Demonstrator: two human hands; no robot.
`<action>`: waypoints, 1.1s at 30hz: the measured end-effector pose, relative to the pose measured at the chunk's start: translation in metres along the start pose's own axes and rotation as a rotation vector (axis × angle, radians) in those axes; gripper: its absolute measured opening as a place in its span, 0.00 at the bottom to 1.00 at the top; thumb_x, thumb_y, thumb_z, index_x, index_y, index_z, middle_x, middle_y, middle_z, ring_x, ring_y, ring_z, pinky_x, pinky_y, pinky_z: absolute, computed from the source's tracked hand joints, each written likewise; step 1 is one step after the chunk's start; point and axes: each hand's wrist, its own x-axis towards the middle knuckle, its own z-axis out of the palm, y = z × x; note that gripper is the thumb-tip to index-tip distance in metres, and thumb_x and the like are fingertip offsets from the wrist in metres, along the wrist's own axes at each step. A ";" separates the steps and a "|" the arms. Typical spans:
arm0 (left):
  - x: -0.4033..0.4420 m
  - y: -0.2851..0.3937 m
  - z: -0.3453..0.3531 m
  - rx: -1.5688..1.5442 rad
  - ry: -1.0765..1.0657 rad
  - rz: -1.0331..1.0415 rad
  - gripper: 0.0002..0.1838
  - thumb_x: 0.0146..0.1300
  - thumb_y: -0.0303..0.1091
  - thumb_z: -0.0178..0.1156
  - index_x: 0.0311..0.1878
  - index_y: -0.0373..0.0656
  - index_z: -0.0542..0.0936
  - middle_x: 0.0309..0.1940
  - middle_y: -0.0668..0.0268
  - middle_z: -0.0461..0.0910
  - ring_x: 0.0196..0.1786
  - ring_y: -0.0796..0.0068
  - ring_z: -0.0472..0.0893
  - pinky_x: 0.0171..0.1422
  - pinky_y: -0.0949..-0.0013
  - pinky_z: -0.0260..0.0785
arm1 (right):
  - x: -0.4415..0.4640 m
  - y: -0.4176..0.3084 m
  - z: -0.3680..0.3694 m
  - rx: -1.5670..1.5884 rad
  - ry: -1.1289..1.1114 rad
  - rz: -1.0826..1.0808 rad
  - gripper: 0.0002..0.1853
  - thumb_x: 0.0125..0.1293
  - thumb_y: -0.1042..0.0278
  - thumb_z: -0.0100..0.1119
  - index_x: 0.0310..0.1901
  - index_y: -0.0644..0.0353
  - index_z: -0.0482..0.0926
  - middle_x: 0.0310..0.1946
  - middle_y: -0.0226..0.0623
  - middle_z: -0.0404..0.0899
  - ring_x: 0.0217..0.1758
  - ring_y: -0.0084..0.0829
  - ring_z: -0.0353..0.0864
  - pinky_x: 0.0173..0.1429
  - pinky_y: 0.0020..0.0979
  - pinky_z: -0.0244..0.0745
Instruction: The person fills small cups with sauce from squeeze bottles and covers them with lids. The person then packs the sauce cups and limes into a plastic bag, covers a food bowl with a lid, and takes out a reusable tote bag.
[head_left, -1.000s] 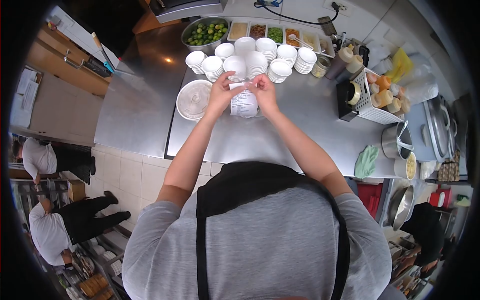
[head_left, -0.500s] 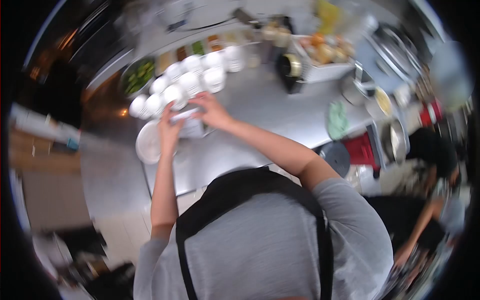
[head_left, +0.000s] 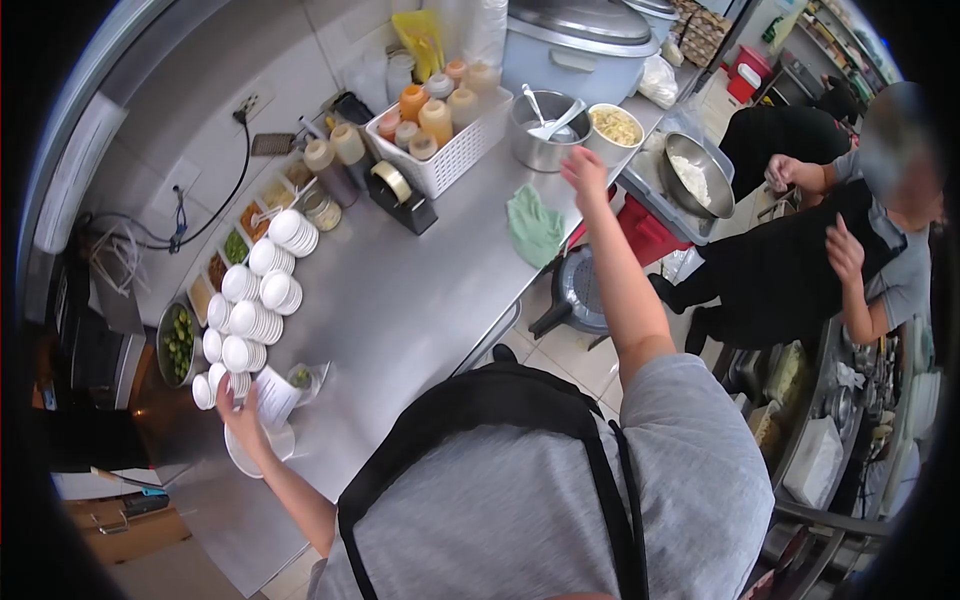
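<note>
My left hand (head_left: 242, 422) is at the near end of several stacks of small white cups or lids (head_left: 256, 322), fingers apart around the edge of the nearest stack. Beside it are a printed white paper (head_left: 276, 396), a small clear bag (head_left: 311, 383) with something green inside, and a round white container (head_left: 285, 443), partly hidden by the hand. Reaching out to the right, my right hand (head_left: 588, 178) has loosely spread fingers and holds nothing. Nearest to it are a metal pot (head_left: 540, 152) with utensils inside and a white tub (head_left: 612, 146) of pale yellow food.
A green cloth (head_left: 535, 226), tape dispenser (head_left: 402, 205) and white basket (head_left: 440, 170) of sauce bottles sit on the steel counter (head_left: 400, 290). A metal bowl (head_left: 700, 180) with white powder stands at right. A co-worker in a black apron (head_left: 780, 270) stands there, both hands raised.
The view has turned right. My right hand has left the stacks and swung across to the pot and tub. My left hand stays at the stacks' near end.
</note>
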 end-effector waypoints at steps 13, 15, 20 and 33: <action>0.001 0.150 0.113 -0.059 -0.022 0.187 0.17 0.58 0.30 0.57 0.51 0.38 0.71 0.52 0.62 0.69 0.55 0.70 0.69 0.57 0.68 0.63 | 0.155 0.006 -0.109 0.044 0.245 0.112 0.08 0.56 0.73 0.51 0.32 0.70 0.66 0.27 0.38 0.65 0.24 0.35 0.75 0.30 0.32 0.83; -0.004 0.165 0.130 -0.074 -0.084 0.206 0.16 0.58 0.29 0.57 0.50 0.38 0.73 0.53 0.62 0.69 0.55 0.71 0.69 0.56 0.69 0.64 | 0.158 0.003 -0.113 0.036 0.237 0.125 0.08 0.56 0.73 0.50 0.32 0.70 0.66 0.27 0.37 0.65 0.24 0.35 0.75 0.31 0.32 0.82; -0.004 0.175 0.152 -0.066 -0.143 0.223 0.12 0.57 0.28 0.57 0.46 0.39 0.76 0.53 0.62 0.69 0.55 0.71 0.69 0.55 0.69 0.65 | 0.127 -0.024 -0.130 0.074 0.168 0.186 0.06 0.57 0.75 0.48 0.30 0.70 0.66 0.25 0.36 0.65 0.25 0.36 0.77 0.33 0.30 0.82; -0.056 0.150 0.170 -0.179 -0.401 0.079 0.12 0.56 0.29 0.59 0.45 0.43 0.77 0.50 0.65 0.72 0.53 0.73 0.71 0.52 0.72 0.65 | -0.043 -0.073 -0.094 -0.345 -0.454 0.160 0.09 0.58 0.74 0.46 0.35 0.71 0.74 0.31 0.41 0.79 0.30 0.28 0.80 0.36 0.26 0.78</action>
